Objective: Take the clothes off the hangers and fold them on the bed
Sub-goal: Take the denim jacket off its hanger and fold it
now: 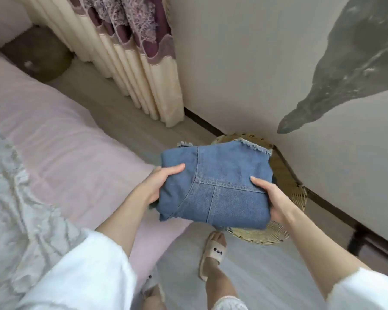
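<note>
The left hand (160, 183) and right hand (269, 198) each gripped a side of the folded blue denim garment with frayed hem (215, 182), held above the round woven straw basket (285, 191), beside the pink-sheeted bed (61, 157). A loosened grip would probably let the folds fall open.

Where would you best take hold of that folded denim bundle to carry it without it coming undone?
At its two opposite side edges, as both hands do: left hand and right hand come in from the sides of the folded denim, thumbs on top, fingers underneath. Its flat stacked layers stay pressed together that way.
</note>
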`<state>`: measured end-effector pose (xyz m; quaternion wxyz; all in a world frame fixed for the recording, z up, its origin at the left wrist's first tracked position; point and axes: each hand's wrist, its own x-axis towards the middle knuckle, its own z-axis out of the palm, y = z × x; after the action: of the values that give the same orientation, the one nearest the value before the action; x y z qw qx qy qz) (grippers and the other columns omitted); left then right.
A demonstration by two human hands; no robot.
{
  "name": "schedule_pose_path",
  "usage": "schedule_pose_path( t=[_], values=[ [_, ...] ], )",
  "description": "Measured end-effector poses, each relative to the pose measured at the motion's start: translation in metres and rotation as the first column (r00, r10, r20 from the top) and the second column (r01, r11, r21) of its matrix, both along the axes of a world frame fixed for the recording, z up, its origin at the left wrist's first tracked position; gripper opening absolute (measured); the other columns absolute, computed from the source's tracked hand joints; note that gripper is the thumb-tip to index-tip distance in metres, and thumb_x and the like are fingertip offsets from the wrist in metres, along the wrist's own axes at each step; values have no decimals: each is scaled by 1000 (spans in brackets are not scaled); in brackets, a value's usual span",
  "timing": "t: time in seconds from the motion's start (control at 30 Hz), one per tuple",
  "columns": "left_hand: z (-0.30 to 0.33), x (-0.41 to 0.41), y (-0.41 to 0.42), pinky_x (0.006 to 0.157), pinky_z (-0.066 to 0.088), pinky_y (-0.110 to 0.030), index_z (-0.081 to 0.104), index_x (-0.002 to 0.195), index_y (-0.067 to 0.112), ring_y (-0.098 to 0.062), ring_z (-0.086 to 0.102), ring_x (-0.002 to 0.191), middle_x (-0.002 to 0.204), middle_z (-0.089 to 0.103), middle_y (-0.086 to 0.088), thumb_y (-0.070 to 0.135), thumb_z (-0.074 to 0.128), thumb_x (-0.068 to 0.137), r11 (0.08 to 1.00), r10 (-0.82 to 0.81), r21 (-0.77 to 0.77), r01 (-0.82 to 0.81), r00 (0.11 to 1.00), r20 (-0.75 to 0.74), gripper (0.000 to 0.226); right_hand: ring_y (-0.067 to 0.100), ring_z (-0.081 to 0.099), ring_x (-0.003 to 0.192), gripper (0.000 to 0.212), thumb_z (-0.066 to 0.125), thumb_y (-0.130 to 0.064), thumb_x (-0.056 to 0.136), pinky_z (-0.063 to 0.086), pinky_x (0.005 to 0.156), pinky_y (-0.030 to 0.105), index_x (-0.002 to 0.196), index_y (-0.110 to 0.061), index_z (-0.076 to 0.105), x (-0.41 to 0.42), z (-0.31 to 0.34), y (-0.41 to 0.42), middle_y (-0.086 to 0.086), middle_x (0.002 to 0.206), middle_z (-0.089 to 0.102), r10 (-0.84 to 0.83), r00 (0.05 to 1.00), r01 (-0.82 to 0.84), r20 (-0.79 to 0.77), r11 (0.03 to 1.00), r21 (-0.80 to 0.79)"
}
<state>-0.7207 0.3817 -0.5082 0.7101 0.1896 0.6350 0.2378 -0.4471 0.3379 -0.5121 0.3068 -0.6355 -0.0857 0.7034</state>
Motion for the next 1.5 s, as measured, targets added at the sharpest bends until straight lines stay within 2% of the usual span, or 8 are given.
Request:
schedule_pose_path(
  t=[0.27, 0.77, 0.87, 0.97, 1.07, 1.17, 1.3, 1.5],
  values=[
    [-131, 156, 81, 84, 50, -32, 62, 107, 23, -18, 63, 95, 105, 68, 2, 26, 69, 81, 927, -334, 78, 366, 904, -267, 27, 25, 63, 106, 42, 61, -4, 87, 50, 92, 49, 126, -17, 52, 103, -135, -8, 4, 118, 66, -286, 939, 279, 188, 958, 62],
    [-479, 213, 114, 102, 36, -40, 19, 144, 2, -40, 43, 127, 141, 40, -24, 42, 47, 95, 656, -620, -192, 730, 376, -689, 69, 30, 58, 111, 48, 63, -5, 85, 48, 95, 43, 130, -7, 48, 127, -492, 14, 13, 122, 61, -302, 865, 337, 400, 941, -17],
    [-491, 215, 107, 98, 38, -48, 23, 145, 5, -41, 39, 127, 142, 35, -23, 32, 47, 95, 492, -464, -162, 855, 100, -880, 61, 37, 41, 129, 69, 63, -21, 87, 34, 108, 44, 144, -1, 29, 127, -514, 15, 22, 142, 41, 135, 590, -17, 796, 988, -155],
    [-502, 218, 91, 93, 44, -50, 45, 138, 14, -37, 46, 125, 137, 49, -17, 33, 42, 86, 29, -155, -46, 999, -41, -987, 55, 43, 35, 132, 80, 63, -36, 82, 33, 107, 53, 148, -12, 25, 108, -510, 0, 25, 148, 30, 261, 91, -511, 961, 841, -180],
    [-519, 224, 81, 97, 40, -55, 48, 137, 24, -35, 45, 129, 137, 51, -14, 41, 34, 84, -167, -222, -71, 983, -108, -969, 58, 41, -3, 144, 91, 44, -64, 83, 5, 113, 56, 147, -36, -14, 104, -517, 5, 14, 156, -16, 483, 21, -755, 875, 581, -303],
    [-546, 224, 76, 108, 24, -59, 28, 147, 32, -36, 24, 141, 152, 30, -14, 51, 21, 88, -83, -318, -125, 989, -145, -937, 63, 35, -24, 140, 84, 11, -80, 72, -10, 113, 51, 132, -45, -36, 114, -543, 13, 2, 144, -43, 572, 75, -731, 817, 589, -345],
    [-594, 218, 73, 114, 4, -55, -12, 144, 42, -27, -11, 145, 160, -5, -2, 65, -2, 79, 56, -367, -128, 990, -99, -925, 69, 26, -19, 144, 80, 20, -65, 92, -5, 118, 47, 145, -26, -24, 122, -586, 21, 2, 155, -25, 584, 221, -600, 781, 712, -363],
    [-613, 218, 77, 116, 0, -48, -13, 146, 41, -25, -22, 143, 158, -16, 5, 73, 0, 77, 143, -460, -127, 981, -48, -887, 78, 14, -4, 146, 76, 21, -62, 93, 7, 119, 41, 150, -23, -12, 134, -611, 35, -7, 158, -13, 562, 387, -546, 731, 778, -310]
  ],
)
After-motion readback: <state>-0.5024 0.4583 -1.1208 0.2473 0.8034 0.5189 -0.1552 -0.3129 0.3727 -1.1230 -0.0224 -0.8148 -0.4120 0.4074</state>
